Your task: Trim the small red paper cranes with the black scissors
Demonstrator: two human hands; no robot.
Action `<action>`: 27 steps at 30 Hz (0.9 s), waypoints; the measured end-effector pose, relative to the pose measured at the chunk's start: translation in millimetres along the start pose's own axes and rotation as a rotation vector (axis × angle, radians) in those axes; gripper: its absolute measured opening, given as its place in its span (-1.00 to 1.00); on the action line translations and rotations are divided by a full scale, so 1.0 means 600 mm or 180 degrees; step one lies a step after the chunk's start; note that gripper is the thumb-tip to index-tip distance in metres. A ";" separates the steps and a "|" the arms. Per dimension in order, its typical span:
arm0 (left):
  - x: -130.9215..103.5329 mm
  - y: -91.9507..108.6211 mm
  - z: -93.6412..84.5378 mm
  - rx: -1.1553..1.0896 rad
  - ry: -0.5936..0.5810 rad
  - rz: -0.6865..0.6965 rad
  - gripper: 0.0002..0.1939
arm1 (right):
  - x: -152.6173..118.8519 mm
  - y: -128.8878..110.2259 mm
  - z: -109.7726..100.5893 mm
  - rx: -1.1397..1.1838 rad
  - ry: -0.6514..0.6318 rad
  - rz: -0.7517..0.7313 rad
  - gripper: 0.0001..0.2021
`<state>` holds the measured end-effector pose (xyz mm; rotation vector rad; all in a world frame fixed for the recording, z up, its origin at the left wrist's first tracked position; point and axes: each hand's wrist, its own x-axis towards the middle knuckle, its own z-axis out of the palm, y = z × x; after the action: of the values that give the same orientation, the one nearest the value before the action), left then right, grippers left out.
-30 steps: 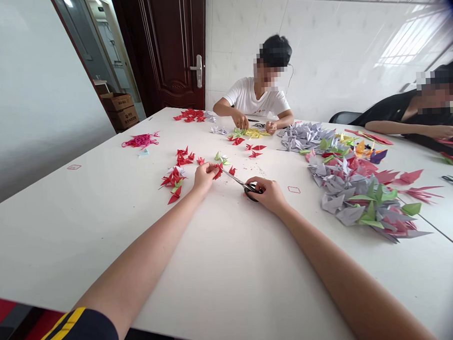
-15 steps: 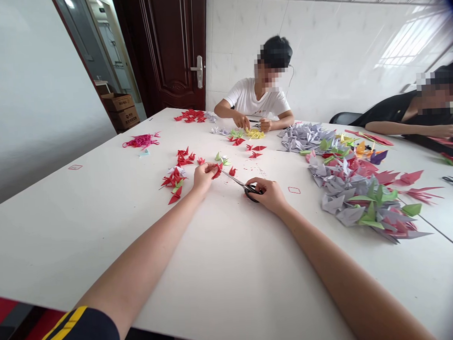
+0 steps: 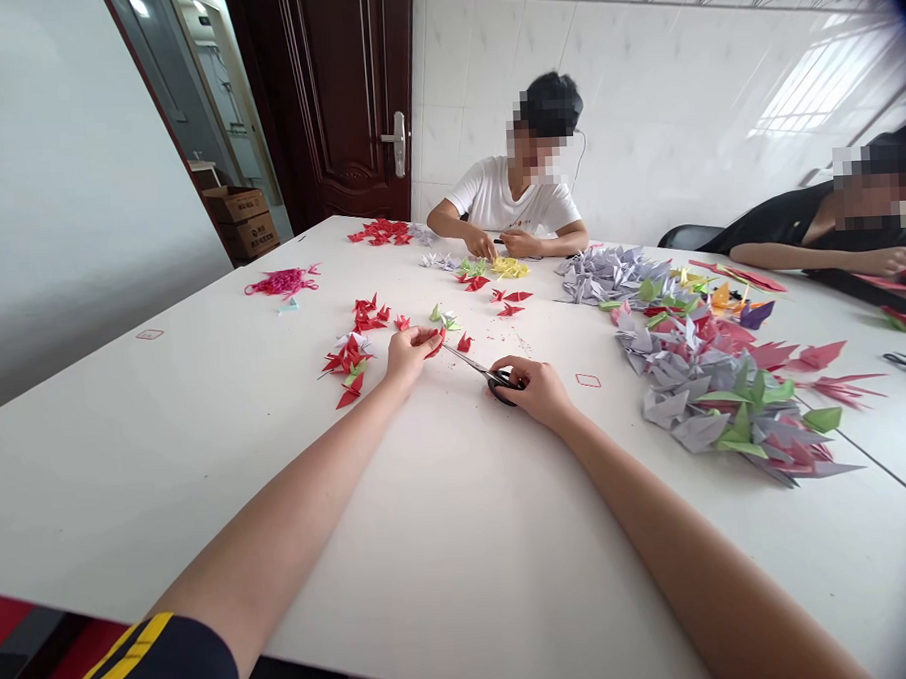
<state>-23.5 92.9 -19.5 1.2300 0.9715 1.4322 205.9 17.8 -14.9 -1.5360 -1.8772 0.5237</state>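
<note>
Pinched in the fingers of my left hand [image 3: 410,359] is a red paper crane [image 3: 437,344], partly hidden by the fingertips. My right hand [image 3: 537,388] is closed round the black handles of a pair of scissors [image 3: 475,366]. The blades point left and their tips reach the crane's edge. Left of my left hand lies a loose group of small red cranes [image 3: 346,356] with a few white and green ones. Just beyond my hands are a green and white crane [image 3: 444,318] and a single red crane [image 3: 464,343]. Tiny red paper bits are scattered nearby.
A big pile of grey, pink and green paper cranes [image 3: 695,369] spreads along the right of the white table [image 3: 166,472]. Pink string [image 3: 281,281] lies at the left. Across the table sits a co-worker [image 3: 518,202]; another person [image 3: 808,224] works at the right.
The red crane has tilted slightly in my left fingers, and the scissors have shifted a little. Across the table, the co-worker's hands have moved slightly.
</note>
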 end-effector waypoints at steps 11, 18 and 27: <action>0.000 0.004 0.000 -0.0004 -0.0003 -0.0136 -0.72 | -0.002 -0.004 -0.008 0.0659 -0.0152 0.0062 -0.66; 0.001 0.004 0.001 -0.0123 -0.0049 -0.0172 -0.77 | -0.002 -0.002 -0.009 0.0698 -0.0275 0.0016 -0.67; -0.002 0.009 0.002 -0.0280 0.0055 -0.0160 -0.74 | -0.002 -0.005 -0.008 0.0515 -0.0165 0.0036 -0.66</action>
<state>-23.0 90.4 -14.4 1.1234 0.9349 1.4331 207.1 15.5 -9.8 -1.4402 -1.8179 0.7088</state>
